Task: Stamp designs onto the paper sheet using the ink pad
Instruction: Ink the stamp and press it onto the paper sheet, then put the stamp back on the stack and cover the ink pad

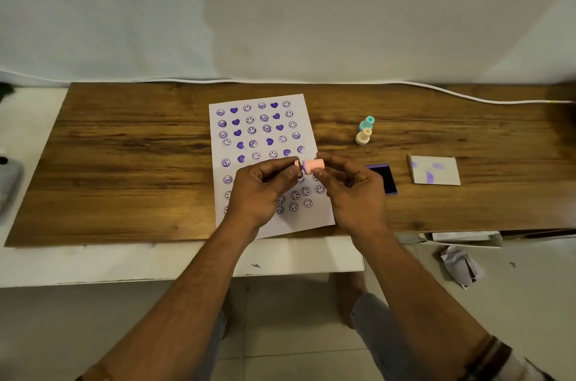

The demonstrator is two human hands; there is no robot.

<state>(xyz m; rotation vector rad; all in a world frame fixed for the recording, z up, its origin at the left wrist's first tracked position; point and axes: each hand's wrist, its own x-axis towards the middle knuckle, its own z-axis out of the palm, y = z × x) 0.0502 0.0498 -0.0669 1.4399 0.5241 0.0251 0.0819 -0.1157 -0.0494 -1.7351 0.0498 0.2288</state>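
Observation:
A white paper sheet (265,143) lies on the wooden board, covered with several purple smiley and heart prints. Above its lower half I hold a small pink stamp (311,166) sideways between both hands. My left hand (265,190) pinches its left end and my right hand (352,190) grips its handle end. The open purple ink pad (386,178) sits just right of my right hand, partly hidden by it.
A teal stamp (367,123) and a cream stamp (363,136) stand right of the sheet. An ink-smeared white lid or card (434,170) lies beyond the pad. A white cable (467,96) runs along the board's back edge. Crumpled paper (461,265) is on the floor.

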